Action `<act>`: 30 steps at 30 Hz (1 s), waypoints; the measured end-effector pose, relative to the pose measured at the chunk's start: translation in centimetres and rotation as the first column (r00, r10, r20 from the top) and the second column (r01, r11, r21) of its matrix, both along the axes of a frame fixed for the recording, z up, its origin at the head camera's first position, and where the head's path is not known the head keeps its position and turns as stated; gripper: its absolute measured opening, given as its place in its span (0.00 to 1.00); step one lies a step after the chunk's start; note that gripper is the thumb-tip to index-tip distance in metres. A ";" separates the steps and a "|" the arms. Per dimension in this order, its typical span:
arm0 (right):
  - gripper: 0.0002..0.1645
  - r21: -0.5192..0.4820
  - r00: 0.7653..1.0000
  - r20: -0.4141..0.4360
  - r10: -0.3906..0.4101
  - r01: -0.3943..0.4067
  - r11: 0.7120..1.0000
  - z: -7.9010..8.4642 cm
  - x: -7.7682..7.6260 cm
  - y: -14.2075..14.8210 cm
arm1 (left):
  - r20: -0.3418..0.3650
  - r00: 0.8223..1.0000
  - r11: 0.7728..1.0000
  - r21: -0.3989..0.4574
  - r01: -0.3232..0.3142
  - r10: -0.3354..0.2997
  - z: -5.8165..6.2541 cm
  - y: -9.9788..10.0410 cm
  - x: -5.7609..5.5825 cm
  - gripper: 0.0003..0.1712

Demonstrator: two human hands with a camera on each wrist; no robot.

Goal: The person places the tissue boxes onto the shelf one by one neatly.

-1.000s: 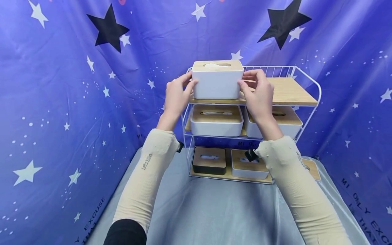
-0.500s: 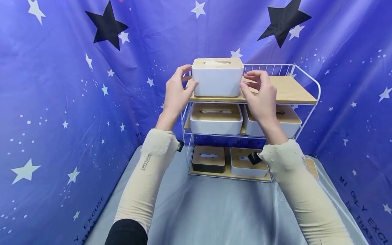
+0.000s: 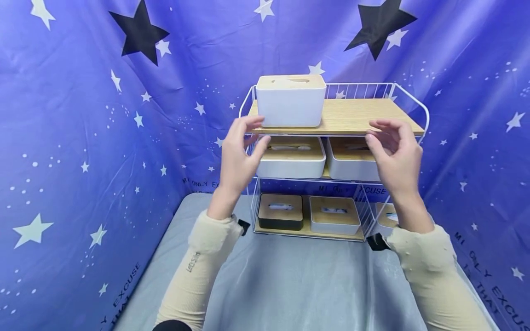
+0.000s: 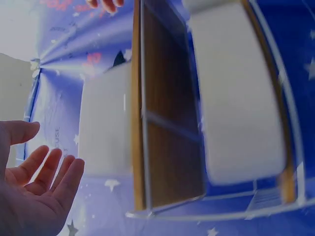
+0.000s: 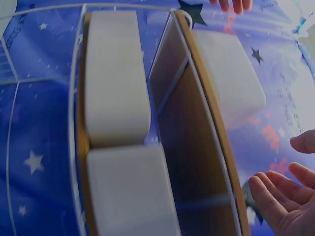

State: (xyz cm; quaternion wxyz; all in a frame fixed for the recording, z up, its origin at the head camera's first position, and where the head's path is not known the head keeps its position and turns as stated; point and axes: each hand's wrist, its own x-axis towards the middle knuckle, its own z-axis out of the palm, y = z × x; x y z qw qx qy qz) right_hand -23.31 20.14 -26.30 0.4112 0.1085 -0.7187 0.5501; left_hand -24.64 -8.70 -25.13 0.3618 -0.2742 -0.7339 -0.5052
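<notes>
A white tissue box point(image 3: 290, 106) with a wooden lid stands upright at the left end of the top shelf point(image 3: 364, 115) of a white wire rack. In front of its lower left corner, my left hand point(image 3: 239, 156) has its fingers loosely bent and holds nothing. The left wrist view shows this hand point(image 4: 42, 189) apart from the box point(image 4: 106, 123). My right hand point(image 3: 399, 154) hovers before the right part of the top shelf, thumb and fingers spread apart with nothing between them. In the right wrist view the tissue box point(image 5: 231, 78) sits well away from the fingers.
Two white tissue boxes, the left one point(image 3: 290, 166) and the right one point(image 3: 352, 168), fill the middle shelf. A black box point(image 3: 280, 212) and a white box point(image 3: 334, 216) sit on the bottom shelf. Another box point(image 3: 385, 218) stands right of the rack on the grey cloth point(image 3: 298, 280).
Both hands have let go of the tissue box on the top shelf. The right hand has moved right and down, the left hand slightly down. The box stays on the shelf.
</notes>
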 end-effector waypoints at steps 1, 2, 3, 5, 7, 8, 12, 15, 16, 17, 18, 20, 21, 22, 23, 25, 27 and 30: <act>0.18 0.000 1.000 -0.001 -0.017 0.017 1.000 -0.4 0.3 0.6 | 0.006 1.000 1.000 0.006 0.024 -0.024 -0.5 0.3 0.2 0.21; 0.18 0.004 0.999 0.001 -0.038 0.038 0.999 -0.8 0.5 1.3 | 0.012 0.999 0.999 0.009 0.048 -0.048 -1.1 0.6 0.3 0.20; 0.18 0.007 0.998 0.004 -0.058 0.058 0.998 -1.2 0.8 1.9 | 0.021 0.997 0.997 0.012 0.072 -0.072 -1.6 1.0 0.5 0.19; 0.19 0.006 0.995 0.023 -0.095 0.095 0.996 -2.1 1.3 3.0 | 0.044 0.993 0.994 0.012 0.112 -0.113 -2.7 1.7 0.8 0.18; 0.19 0.014 0.989 0.051 -0.136 0.135 0.991 -3.0 1.9 4.1 | 0.064 0.988 0.990 0.008 0.144 -0.144 -3.8 2.4 1.2 0.17; 0.19 0.014 0.986 0.069 -0.153 0.153 0.988 -3.4 2.1 4.6 | 0.073 0.985 0.988 0.005 0.154 -0.154 -4.3 2.8 1.4 0.17; 0.20 0.010 0.970 0.132 -0.202 0.202 0.979 -4.9 2.7 6.2 | 0.111 0.976 0.982 0.006 0.190 -0.189 -6.4 4.2 1.6 0.15; 0.20 0.014 0.958 0.163 -0.235 0.236 0.972 -5.9 3.0 7.5 | 0.135 0.963 0.972 -0.004 0.234 -0.231 -7.6 5.5 1.7 0.15; 0.20 0.015 0.954 0.170 -0.246 0.247 0.969 -6.3 3.1 8.0 | 0.143 0.958 0.967 -0.012 0.254 -0.250 -8.1 6.0 1.7 0.15; 0.20 0.017 0.950 0.175 -0.260 0.261 0.965 -6.7 3.2 8.4 | 0.150 0.953 0.962 -0.024 0.271 -0.265 -8.5 6.5 1.8 0.14; 0.20 0.018 0.945 0.181 -0.273 0.274 0.962 -7.1 3.2 8.9 | 0.155 0.948 0.957 -0.039 0.287 -0.278 -8.9 7.1 1.9 0.14; 0.19 0.017 0.936 0.192 -0.295 0.297 0.955 -8.0 3.5 9.9 | 0.169 0.938 0.945 -0.069 0.319 -0.304 -9.8 8.3 2.0 0.15; 0.19 0.014 0.932 0.199 -0.303 0.307 0.952 -8.5 3.6 10.4 | 0.177 0.931 0.938 -0.081 0.338 -0.320 -10.2 8.9 2.1 0.14; 0.19 0.016 0.927 0.206 -0.314 0.318 0.948 -8.9 3.7 10.8 | 0.186 0.926 0.932 -0.096 0.349 -0.328 -10.7 9.6 2.1 0.15; 0.19 0.018 0.923 0.211 -0.323 0.326 0.945 -9.3 3.8 11.3 | 0.196 0.921 0.926 -0.109 0.361 -0.336 -11.2 10.2 2.2 0.15; 0.18 0.028 0.915 0.220 -0.339 0.342 0.939 -10.2 4.0 12.0 | 0.222 0.910 0.915 -0.130 0.383 -0.349 -12.2 11.5 2.2 0.15; 0.18 0.038 0.906 0.230 -0.355 0.356 0.934 -11.0 4.2 12.7 | 0.254 0.902 0.907 -0.149 0.395 -0.351 -13.3 12.8 2.2 0.14; 0.17 0.067 0.887 0.256 -0.385 0.382 0.922 -12.2 4.5 13.6 | 0.318 0.878 0.897 -0.145 0.418 -0.358 -14.7 14.7 2.2 0.14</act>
